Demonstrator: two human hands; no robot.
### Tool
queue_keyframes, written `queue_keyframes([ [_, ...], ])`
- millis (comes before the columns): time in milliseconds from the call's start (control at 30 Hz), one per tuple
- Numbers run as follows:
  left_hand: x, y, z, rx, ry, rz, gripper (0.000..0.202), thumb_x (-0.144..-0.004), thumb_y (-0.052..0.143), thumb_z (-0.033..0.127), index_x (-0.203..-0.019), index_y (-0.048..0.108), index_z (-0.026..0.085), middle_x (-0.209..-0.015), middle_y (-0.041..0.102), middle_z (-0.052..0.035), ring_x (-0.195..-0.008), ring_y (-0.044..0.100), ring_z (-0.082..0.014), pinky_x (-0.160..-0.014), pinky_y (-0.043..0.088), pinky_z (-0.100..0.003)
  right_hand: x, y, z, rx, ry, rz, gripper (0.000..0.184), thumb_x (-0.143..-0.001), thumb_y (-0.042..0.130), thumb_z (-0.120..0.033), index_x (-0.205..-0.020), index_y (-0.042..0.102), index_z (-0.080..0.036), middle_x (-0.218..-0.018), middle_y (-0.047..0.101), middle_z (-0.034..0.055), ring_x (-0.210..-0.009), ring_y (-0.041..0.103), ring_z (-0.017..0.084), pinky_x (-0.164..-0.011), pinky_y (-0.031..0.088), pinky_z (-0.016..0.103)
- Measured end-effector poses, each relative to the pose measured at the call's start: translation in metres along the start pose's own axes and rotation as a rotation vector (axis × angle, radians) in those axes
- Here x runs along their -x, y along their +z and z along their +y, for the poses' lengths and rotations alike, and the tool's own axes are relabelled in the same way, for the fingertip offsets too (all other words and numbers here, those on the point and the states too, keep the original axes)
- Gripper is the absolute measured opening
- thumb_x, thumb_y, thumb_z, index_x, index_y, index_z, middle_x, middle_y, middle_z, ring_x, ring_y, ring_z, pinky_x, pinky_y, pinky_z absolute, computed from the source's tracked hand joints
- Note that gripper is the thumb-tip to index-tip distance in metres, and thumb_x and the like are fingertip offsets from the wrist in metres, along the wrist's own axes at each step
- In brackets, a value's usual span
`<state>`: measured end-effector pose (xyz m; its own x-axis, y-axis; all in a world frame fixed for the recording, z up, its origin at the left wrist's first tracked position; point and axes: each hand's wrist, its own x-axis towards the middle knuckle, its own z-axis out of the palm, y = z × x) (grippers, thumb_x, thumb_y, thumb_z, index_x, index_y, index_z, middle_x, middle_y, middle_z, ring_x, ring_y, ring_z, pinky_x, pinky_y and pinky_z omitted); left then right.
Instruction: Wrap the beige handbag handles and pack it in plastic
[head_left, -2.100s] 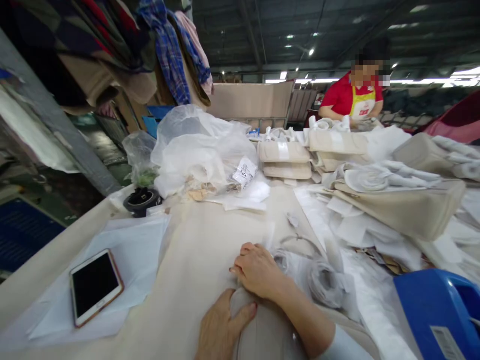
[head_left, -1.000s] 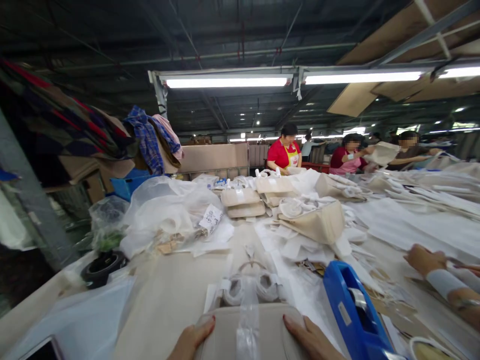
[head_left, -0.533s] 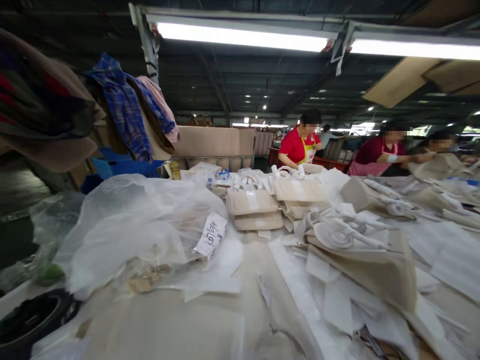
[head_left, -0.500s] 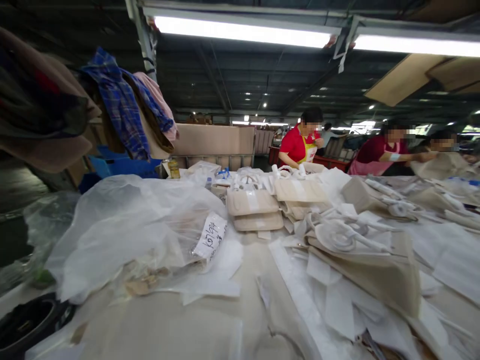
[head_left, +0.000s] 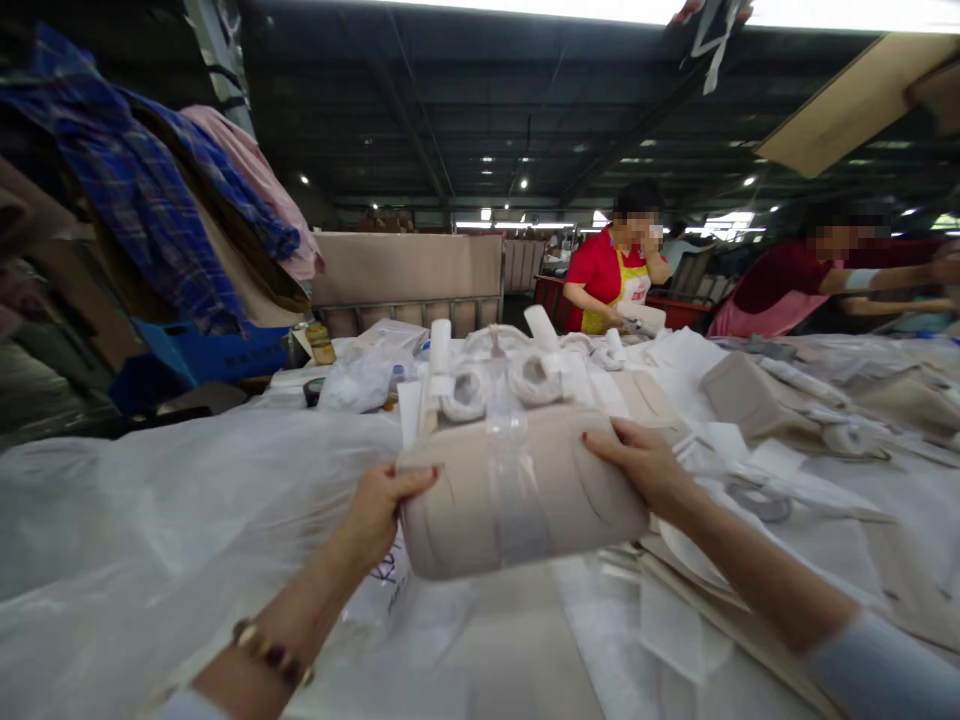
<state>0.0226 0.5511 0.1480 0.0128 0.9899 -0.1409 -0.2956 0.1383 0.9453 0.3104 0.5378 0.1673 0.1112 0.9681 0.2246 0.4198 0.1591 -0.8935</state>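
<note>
Beige bundle [head_left: 517, 490] partly hides left hand [head_left: 375, 510] and right hand [head_left: 641, 465] gripping it.

Arms outstretched; left hand [head_left: 379, 510], right hand [head_left: 639, 463] level, fingers clamped inward.

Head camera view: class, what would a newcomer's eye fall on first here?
First, the beige bundle at the centre, taped round its middle and gripped at its ends by the left hand and right hand. Next, the big clear plastic bag spreading over the left foreground, and the person in a red shirt at the far side.
</note>
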Motion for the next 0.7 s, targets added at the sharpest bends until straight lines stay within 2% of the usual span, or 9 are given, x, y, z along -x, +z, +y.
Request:
queue_keyframes([
  [67, -0.06, 0.021, 0.014, 0.034, 0.077, 0.054, 0.034, -0.051, 0.077, 0.019, -0.081, 0.065, 0.007, -0.073, 0.068, -0.0069, -0.063, 0.06, -0.0165, -0.064, 0.05, -0.028, -0.064, 0.006, 0.001, 0.046, -0.064, 0.052, 0.046, -0.074, 0.056, -0.05, -0.1, 0.063, -0.013, -0.091, 0.068, 0.0068, -0.081, 0.061, 0.023, -0.067, 0.048, 0.032],
  [133, -0.114, 0.034, 0.016, 0.048, 0.136, 0.113, 0.026, -0.063, 0.071, 0.015, -0.086, 0.062, 0.007, -0.08, 0.068, -0.0071, -0.069, 0.061, -0.0156, -0.072, 0.051, -0.029, -0.115, 0.015, 0.009, 0.115, -0.094, 0.119, 0.045, -0.077, 0.055, -0.044, -0.108, 0.059, -0.012, -0.107, 0.064, 0.0101, -0.096, 0.058, 0.025, -0.081, 0.046, 0.035],
  [200, -0.157, 0.041, 0.008, 0.034, 0.154, 0.148, 0.024, -0.07, 0.067, 0.011, -0.092, 0.061, 0.004, -0.091, 0.068, -0.0105, -0.078, 0.063, -0.0169, -0.078, 0.052, -0.031, -0.151, 0.027, 0.024, 0.212, -0.095, 0.18, 0.047, -0.078, 0.057, -0.038, -0.115, 0.054, -0.009, -0.121, 0.056, 0.015, -0.112, 0.05, 0.028, -0.094, 0.039, 0.04],
  [267, -0.187, 0.042, -0.008, 0.003, 0.14, 0.165, 0.029, -0.074, 0.065, 0.01, -0.1, 0.058, -0.001, -0.105, 0.066, -0.014, -0.089, 0.063, -0.0194, -0.084, 0.05, -0.034, -0.174, 0.042, 0.044, 0.299, -0.076, 0.18, 0.042, -0.081, 0.056, -0.032, -0.115, 0.053, -0.008, -0.125, 0.053, 0.0174, -0.118, 0.045, 0.031, -0.099, 0.033, 0.045],
  [333, -0.206, 0.039, -0.024, -0.047, 0.124, 0.176, 0.038, -0.077, 0.065, 0.01, -0.109, 0.053, -0.006, -0.116, 0.061, -0.0157, -0.099, 0.06, -0.0221, -0.088, 0.047, -0.037, -0.184, 0.057, 0.065, 0.424, -0.077, 0.166, 0.035, -0.087, 0.051, -0.031, -0.113, 0.053, -0.009, -0.123, 0.054, 0.0177, -0.119, 0.044, 0.033, -0.1, 0.029, 0.052],
  [400, -0.217, 0.035, -0.036, -0.115, 0.132, 0.176, 0.042, -0.082, 0.059, 0.011, -0.116, 0.046, -0.01, -0.123, 0.056, -0.0149, -0.106, 0.056, -0.0224, -0.091, 0.042, -0.038, -0.187, 0.071, 0.083, 0.665, -0.165, 0.188, 0.032, -0.091, 0.046, -0.035, -0.11, 0.056, -0.01, -0.121, 0.054, 0.0178, -0.119, 0.042, 0.036, -0.099, 0.024, 0.06],
  [500, -0.226, 0.032, -0.043, -0.206, 0.151, 0.164, 0.038, -0.087, 0.046, 0.009, -0.118, 0.041, -0.011, -0.125, 0.054, -0.0102, -0.108, 0.054, -0.0185, -0.091, 0.038, -0.035, -0.186, 0.083, 0.103, 1.038, -0.334, 0.231, 0.046, -0.096, 0.032, -0.037, -0.103, 0.06, -0.002, -0.119, 0.053, 0.0195, -0.121, 0.038, 0.037, -0.097, 0.022, 0.059],
  [600, -0.229, 0.035, -0.044, -0.268, 0.127, 0.147, 0.036, -0.086, 0.049, 0.01, -0.114, 0.043, -0.012, -0.119, 0.057, -0.0087, -0.105, 0.056, -0.0188, -0.089, 0.04, -0.036, -0.187, 0.084, 0.118, 1.091, -0.37, 0.219, 0.059, -0.097, 0.017, -0.035, -0.1, 0.059, 0.005, -0.116, 0.053, 0.0209, -0.12, 0.037, 0.036, -0.093, 0.024, 0.057],
  [700, -0.231, 0.04, -0.044, -0.346, 0.161, 0.191, 0.032, -0.084, 0.056, 0.012, -0.111, 0.047, -0.004, -0.121, 0.057, -0.0115, -0.103, 0.058, -0.0202, -0.088, 0.046, -0.039, -0.192, 0.079, 0.125, 1.026, -0.407, 0.218, 0.043, -0.096, 0.032, -0.034, -0.093, 0.062, -0.004, -0.113, 0.056, 0.0205, -0.117, 0.04, 0.037, -0.093, 0.025, 0.062],
])
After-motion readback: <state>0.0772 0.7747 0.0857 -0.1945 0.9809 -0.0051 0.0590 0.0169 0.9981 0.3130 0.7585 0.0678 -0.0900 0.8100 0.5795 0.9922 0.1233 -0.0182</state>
